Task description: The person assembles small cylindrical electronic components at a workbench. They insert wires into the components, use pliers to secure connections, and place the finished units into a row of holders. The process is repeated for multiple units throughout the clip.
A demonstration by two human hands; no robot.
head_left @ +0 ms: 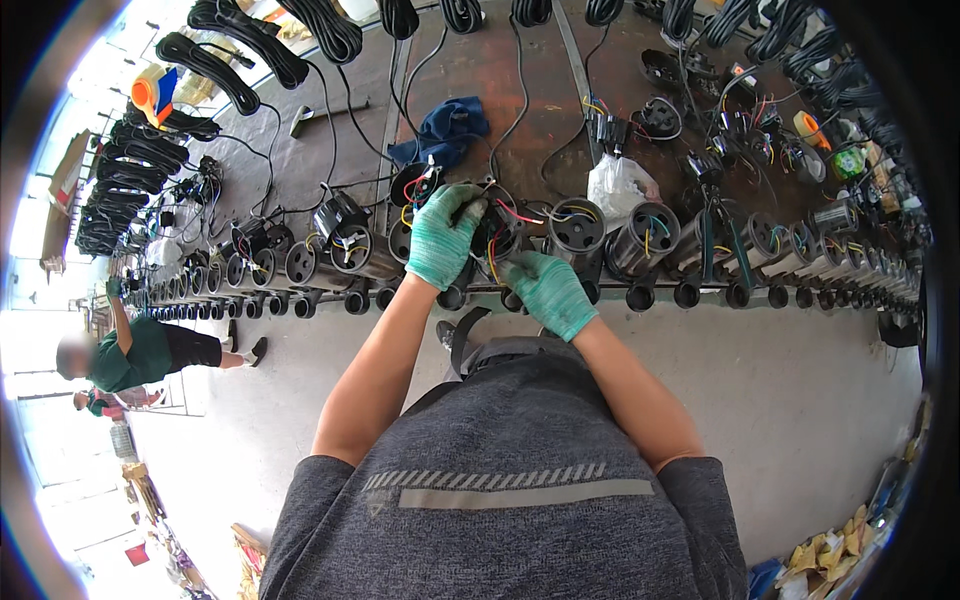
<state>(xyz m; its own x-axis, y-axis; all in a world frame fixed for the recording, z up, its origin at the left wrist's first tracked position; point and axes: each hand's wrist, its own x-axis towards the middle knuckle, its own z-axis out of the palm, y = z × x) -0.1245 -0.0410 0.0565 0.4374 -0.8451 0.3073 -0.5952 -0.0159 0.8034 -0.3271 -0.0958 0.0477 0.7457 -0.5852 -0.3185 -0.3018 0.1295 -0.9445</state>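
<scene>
In front of me, an open-ended cylindrical pump motor [505,235] shows a dark inside with red and yellow wires [493,262] coming out. My left hand [445,235], in a green-and-grey knit glove, curls its fingers and thumb at the motor's upper left edge. A dark piece shows between them, too small to tell. My right hand [550,292], gloved alike, is closed at the lower right rim, its fingertips partly hidden near the wires. Left of the left hand is a black cap with wires [415,188]; right of the motor stands another open cylinder [578,225].
Metal cylinders [645,240] line the bench's near edge both ways. Coiled black cables [325,28] lie along the far side of the dark bench [550,90]. A blue cloth [450,130], a plastic bag [618,188] and green-handled pliers [715,230] lie within reach. Another person [135,355] stands at left.
</scene>
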